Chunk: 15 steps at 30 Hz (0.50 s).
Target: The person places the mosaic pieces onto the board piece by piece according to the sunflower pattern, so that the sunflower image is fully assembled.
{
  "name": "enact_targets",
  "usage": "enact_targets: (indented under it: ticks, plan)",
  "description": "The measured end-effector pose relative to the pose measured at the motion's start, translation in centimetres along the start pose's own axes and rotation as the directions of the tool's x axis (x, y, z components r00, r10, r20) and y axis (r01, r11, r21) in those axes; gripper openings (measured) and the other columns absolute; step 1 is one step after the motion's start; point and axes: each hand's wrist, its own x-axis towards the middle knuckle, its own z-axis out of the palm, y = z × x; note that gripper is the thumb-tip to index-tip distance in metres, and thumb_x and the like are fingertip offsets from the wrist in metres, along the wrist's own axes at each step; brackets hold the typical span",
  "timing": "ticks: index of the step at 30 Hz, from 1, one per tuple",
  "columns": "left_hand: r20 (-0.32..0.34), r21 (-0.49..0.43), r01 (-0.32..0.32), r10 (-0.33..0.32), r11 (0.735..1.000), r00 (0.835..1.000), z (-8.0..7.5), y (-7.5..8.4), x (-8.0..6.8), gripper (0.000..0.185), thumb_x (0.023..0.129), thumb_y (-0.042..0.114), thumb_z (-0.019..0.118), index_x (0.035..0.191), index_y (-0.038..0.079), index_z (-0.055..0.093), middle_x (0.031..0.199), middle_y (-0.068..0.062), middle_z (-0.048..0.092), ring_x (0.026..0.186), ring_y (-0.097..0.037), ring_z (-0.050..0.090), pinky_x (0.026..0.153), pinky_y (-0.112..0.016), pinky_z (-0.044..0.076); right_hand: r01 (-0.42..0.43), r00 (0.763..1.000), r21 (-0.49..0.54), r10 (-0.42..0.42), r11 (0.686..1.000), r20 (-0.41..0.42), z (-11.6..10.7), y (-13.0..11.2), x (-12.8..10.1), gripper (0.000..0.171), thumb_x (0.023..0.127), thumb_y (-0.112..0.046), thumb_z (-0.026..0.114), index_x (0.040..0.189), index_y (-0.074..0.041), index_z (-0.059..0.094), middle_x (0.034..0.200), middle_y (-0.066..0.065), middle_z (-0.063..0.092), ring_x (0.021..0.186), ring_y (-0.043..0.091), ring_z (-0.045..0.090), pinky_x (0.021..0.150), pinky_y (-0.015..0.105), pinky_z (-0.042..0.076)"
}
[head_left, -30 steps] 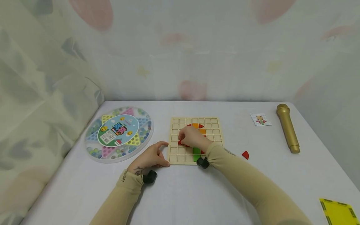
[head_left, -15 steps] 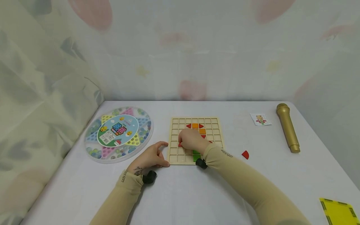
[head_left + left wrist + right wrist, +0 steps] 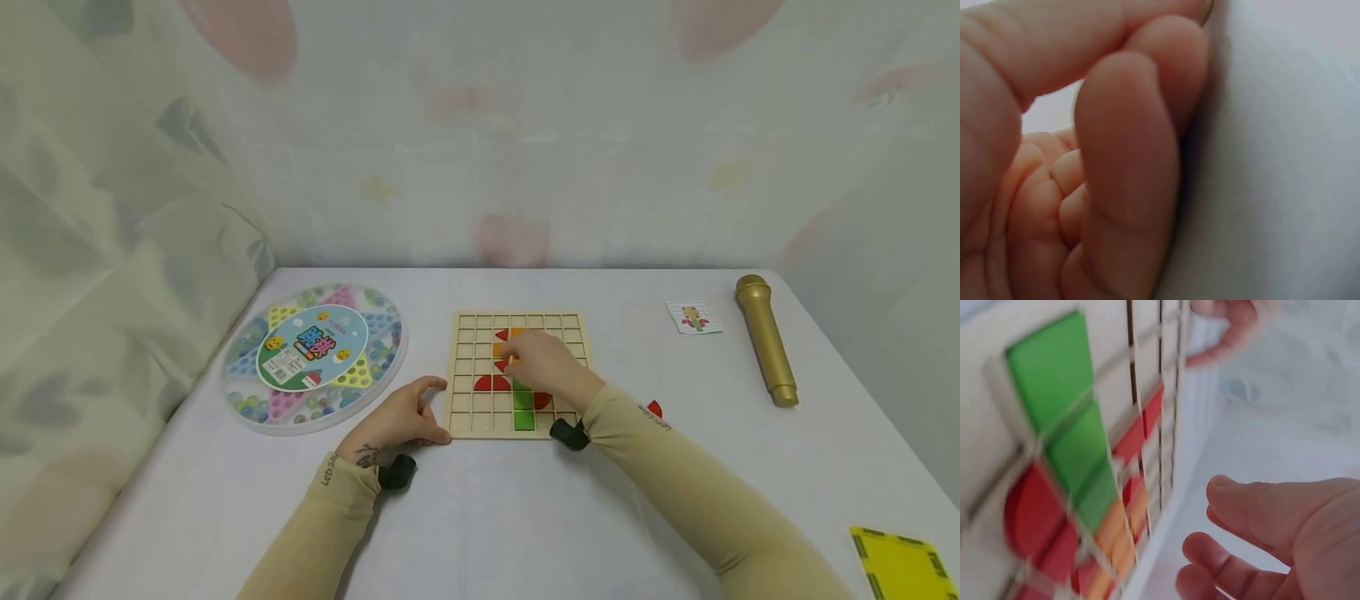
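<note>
A wooden grid board (image 3: 461,421) lies mid-table, with colored flat pieces set in its squares. Green squares (image 3: 523,420) stand in a column, and two red quarter-circles (image 3: 492,383) make a half-disc left of it. Higher up are orange squares (image 3: 498,350) and small red triangles (image 3: 501,335). My left hand (image 3: 393,421) touches the board's left edge with index finger and thumb spread apart. My right hand (image 3: 551,367) hovers over the board, covering part of the pattern. In the right wrist view its thumb (image 3: 1241,500) and fingers stand apart with nothing between them.
A round marble-game box (image 3: 315,358) sits at the left. A red quarter-circle (image 3: 655,408) lies right of the board, partly behind the right sleeve. Farther right are a pattern card (image 3: 693,317), a gold microphone (image 3: 767,342) and a yellow panel (image 3: 903,567).
My right hand has moved right and slightly up across the board from the red quarter-circles, which now lie uncovered as a half-disc. The left hand stays at the edge.
</note>
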Motion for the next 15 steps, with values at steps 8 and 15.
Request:
enact_targets:
  ticks: [8, 15]
  plan:
    - [0.008, 0.014, -0.008, 0.008, 1.0, 1.0, 0.0, 0.2, -0.1, 0.082, 0.064, 0.01, 0.083, 0.133, 0.012, 0.04, 0.059, -0.004, 0.056, 0.048, -0.011, 0.046, 0.047, -0.025, 0.037, -0.141, 0.989, -0.003, 0.141, 0.99, -0.039, -3.5, 5.3, -4.1, 0.037, 0.085, -0.023, 0.064, 0.117, -0.004, 0.061, 0.111, 0.016, 0.063, 0.1, 0.03, 0.058, 0.08, 0.044, 0.047]
    - [0.005, 0.013, -0.013, 0.013, 1.0, 1.0, -0.1, 0.2, -0.2, 0.084, 0.063, 0.009, 0.083, 0.134, 0.013, 0.038, 0.06, -0.004, 0.056, 0.048, -0.012, 0.046, 0.047, -0.025, 0.037, -0.306, 0.951, -0.05, 0.308, 0.951, 0.029, -3.7, 9.2, -8.2, 0.046, 0.08, -0.024, 0.068, 0.117, 0.001, 0.058, 0.11, 0.021, 0.062, 0.096, 0.032, 0.059, 0.075, 0.044, 0.048]
